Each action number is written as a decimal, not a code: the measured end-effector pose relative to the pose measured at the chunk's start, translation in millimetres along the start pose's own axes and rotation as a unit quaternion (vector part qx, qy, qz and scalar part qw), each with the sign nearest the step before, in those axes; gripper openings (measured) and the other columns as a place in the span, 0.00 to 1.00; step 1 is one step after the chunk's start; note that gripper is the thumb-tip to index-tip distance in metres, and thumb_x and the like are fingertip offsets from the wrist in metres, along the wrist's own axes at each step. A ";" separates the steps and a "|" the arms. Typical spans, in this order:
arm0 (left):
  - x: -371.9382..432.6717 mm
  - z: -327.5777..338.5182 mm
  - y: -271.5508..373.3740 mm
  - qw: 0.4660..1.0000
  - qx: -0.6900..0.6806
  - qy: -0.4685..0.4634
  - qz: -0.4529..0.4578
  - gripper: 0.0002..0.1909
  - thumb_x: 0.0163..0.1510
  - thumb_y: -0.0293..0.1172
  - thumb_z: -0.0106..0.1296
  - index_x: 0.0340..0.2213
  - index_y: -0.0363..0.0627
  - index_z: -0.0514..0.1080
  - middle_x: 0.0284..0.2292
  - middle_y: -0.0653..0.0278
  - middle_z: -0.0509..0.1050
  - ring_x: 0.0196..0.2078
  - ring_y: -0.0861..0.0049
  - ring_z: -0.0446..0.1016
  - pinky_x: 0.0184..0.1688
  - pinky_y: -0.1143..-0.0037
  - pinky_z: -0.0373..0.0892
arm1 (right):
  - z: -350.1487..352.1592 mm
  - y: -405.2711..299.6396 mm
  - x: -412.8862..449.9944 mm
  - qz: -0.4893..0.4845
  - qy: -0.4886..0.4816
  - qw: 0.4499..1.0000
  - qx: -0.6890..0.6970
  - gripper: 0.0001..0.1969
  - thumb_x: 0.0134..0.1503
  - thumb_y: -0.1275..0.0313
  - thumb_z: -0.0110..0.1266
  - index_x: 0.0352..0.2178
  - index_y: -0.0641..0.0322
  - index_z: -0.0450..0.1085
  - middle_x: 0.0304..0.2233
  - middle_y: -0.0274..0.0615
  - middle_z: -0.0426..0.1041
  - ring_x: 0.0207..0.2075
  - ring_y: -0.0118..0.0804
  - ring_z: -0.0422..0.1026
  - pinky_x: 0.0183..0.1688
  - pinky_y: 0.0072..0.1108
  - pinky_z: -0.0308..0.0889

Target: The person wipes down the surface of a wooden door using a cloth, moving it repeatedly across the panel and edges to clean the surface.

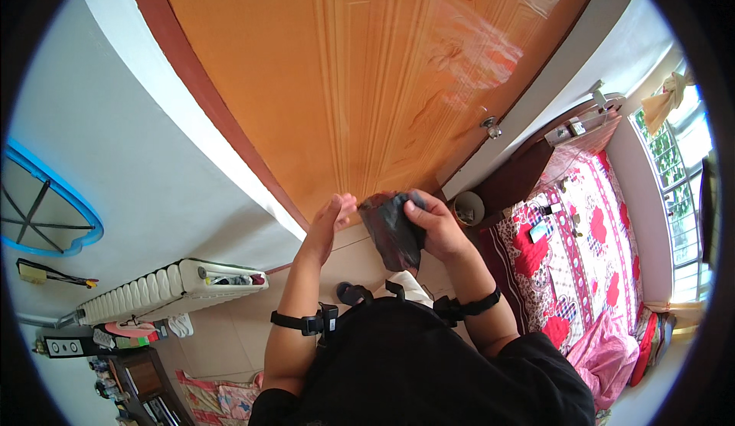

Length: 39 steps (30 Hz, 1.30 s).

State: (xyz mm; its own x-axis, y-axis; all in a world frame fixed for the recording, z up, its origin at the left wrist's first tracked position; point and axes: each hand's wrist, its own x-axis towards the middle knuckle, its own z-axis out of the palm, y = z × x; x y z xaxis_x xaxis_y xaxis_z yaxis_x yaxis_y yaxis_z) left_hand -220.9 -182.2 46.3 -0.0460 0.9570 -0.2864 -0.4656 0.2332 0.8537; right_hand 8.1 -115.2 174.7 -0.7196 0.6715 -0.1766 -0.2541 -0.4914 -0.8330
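My right hand (434, 224) grips the right side of a dark, crumpled cloth (390, 233), thumb on top. The cloth is black with reddish patches and hangs down in front of my body. Just left of the cloth's upper corner, my left hand (333, 222) is raised with its fingers apart and holds nothing. Beyond both hands stands a shut orange wooden door (362, 81) with moulded panels. Its round metal knob (492, 128) is to the upper right of my hands.
A bed with a red and white patterned sheet (580, 242) lies at right, a phone (538, 231) on it. A bin (468, 208) stands near the door. At left are a white radiator (172, 288) and a blue-rimmed object (86, 242) by the wall.
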 end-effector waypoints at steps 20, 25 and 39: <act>-14.7 35.5 58.7 0.828 0.466 0.163 0.266 0.22 0.53 0.49 0.61 0.27 0.37 0.74 0.21 0.56 0.70 0.25 0.60 0.71 0.29 0.68 0.67 | -68.3 38.1 -6.9 -0.018 0.135 0.786 -0.602 0.35 0.49 0.74 0.63 0.58 0.63 0.59 0.51 0.58 0.69 0.52 0.57 0.70 0.53 0.33 0.67; -21.8 65.2 71.5 0.732 0.605 0.030 0.312 0.21 0.46 0.48 0.64 0.22 0.40 0.74 0.21 0.61 0.69 0.23 0.63 0.69 0.26 0.68 0.66 | -33.2 31.6 1.9 -0.129 0.004 0.807 -0.576 0.44 0.45 0.72 0.67 0.62 0.66 0.53 0.60 0.58 0.58 0.61 0.57 0.59 0.60 0.33 0.61; -22.2 36.2 71.1 0.944 0.310 0.000 0.116 0.15 0.52 0.36 0.65 0.31 0.34 0.75 0.25 0.67 0.74 0.28 0.80 0.70 0.31 0.76 0.67 | -35.0 24.3 10.9 -0.120 0.101 0.929 -0.335 0.13 0.60 0.66 0.59 0.34 0.70 0.73 0.31 0.42 0.76 0.32 0.29 0.71 0.36 0.23 0.68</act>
State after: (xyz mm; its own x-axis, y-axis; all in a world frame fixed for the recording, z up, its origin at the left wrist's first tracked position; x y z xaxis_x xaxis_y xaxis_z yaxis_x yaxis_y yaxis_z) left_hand -221.0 -180.6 129.1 -0.0827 0.9947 -0.0604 0.1643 0.0734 0.9837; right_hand 16.6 -100.4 134.2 -0.5417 0.8404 0.0179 0.1171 0.0965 -0.9884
